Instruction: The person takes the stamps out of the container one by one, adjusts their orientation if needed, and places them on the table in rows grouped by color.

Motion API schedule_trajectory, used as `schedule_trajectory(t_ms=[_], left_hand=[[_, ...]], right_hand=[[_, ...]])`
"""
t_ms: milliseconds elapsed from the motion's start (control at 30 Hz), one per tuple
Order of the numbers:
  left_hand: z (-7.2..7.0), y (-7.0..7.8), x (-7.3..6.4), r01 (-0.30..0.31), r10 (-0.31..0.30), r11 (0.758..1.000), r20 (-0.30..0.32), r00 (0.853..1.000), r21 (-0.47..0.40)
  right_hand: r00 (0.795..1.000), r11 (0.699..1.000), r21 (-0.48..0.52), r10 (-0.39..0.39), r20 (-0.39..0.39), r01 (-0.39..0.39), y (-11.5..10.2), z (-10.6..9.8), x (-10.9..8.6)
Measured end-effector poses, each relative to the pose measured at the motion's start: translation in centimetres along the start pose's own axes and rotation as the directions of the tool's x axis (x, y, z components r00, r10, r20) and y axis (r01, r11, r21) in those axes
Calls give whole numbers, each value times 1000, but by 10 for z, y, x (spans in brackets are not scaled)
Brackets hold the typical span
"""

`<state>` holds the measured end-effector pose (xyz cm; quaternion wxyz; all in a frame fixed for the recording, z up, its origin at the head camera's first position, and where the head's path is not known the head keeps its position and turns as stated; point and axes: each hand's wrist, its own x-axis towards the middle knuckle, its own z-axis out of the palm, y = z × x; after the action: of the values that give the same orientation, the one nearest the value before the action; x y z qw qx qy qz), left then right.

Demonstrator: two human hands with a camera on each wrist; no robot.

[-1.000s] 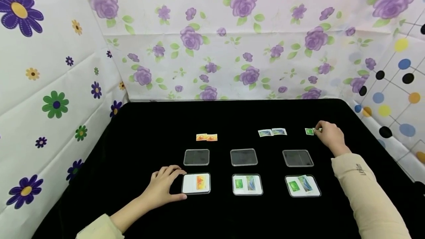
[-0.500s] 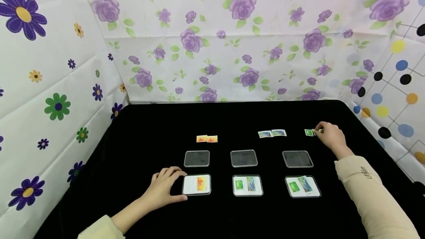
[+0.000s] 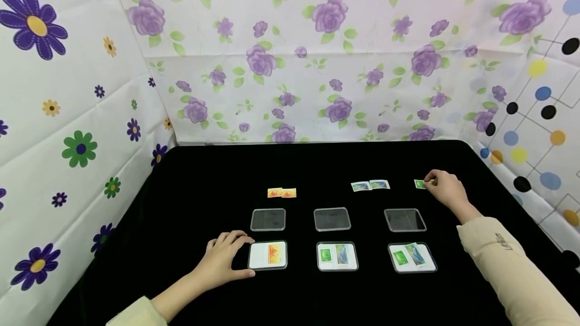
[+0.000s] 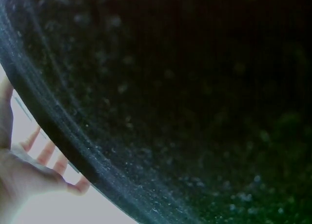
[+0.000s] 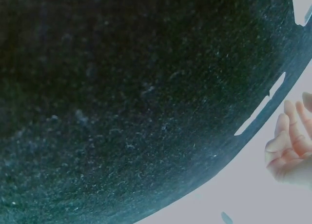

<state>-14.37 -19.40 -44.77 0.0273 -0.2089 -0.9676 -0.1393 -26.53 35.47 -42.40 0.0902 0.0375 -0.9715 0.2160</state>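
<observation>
My left hand (image 3: 223, 260) lies beside the left clear case (image 3: 268, 255), its thumb and index fingertips touching the case's left corners. That case has a white insert with one orange stamp (image 3: 275, 253). At the back right, my right hand (image 3: 446, 188) pinches a small green stamp (image 3: 419, 184) at its right edge; a bit of another green stamp shows behind the fingers. The middle case (image 3: 337, 267) and the right case (image 3: 413, 268) each bear a green and a blue landscape stamp. In the wrist views the hands appear only at the edge.
Three transparent lids, the left lid (image 3: 268, 220), middle lid (image 3: 332, 219) and right lid (image 3: 405, 220), lie behind the cases. Farther back are two orange stamps (image 3: 288, 193) and two landscape stamps (image 3: 379, 184). Patterned cloths (image 3: 317, 64) enclose the black tabletop (image 3: 204, 180).
My right hand has shifted slightly left, from the farther green stamp onto the left green stamp. The left hand has stayed at its case. The head view has tilted up a little.
</observation>
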Motion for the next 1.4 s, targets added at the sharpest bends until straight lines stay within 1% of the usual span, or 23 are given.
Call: schedule_trajectory(t_ms=[167, 433, 633, 733, 900, 1100, 1400], left_hand=[[0, 0, -1, 8, -8, 1000, 4, 1000, -3], [1, -1, 1, -4, 4, 1000, 0, 1000, 9], [-1, -1, 2, -9, 9, 1000, -4, 1000, 6], [0, -1, 2, -8, 8, 1000, -3, 1000, -3], [1, -2, 1, -5, 5, 1000, 0, 1000, -10], [1, -1, 1, -2, 2, 1000, 3, 1000, -12], [0, -2, 1, -1, 1, 1000, 6, 1000, -14]], right_hand=[[1000, 1000, 20, 7, -8, -7, -6, 1, -1], [1000, 998, 56, -8, -30, 10, -12, 1, -8], [1000, 998, 65, -17, -18, 19, -17, 2, -10], [1000, 996, 85, -22, -1, 22, -22, 3, -11], [998, 990, 135, -50, 36, 45, -28, 6, -15], [995, 983, 162, -93, 31, 87, -35, 10, -18], [994, 976, 195, -101, 37, 92, -44, 12, -22]])
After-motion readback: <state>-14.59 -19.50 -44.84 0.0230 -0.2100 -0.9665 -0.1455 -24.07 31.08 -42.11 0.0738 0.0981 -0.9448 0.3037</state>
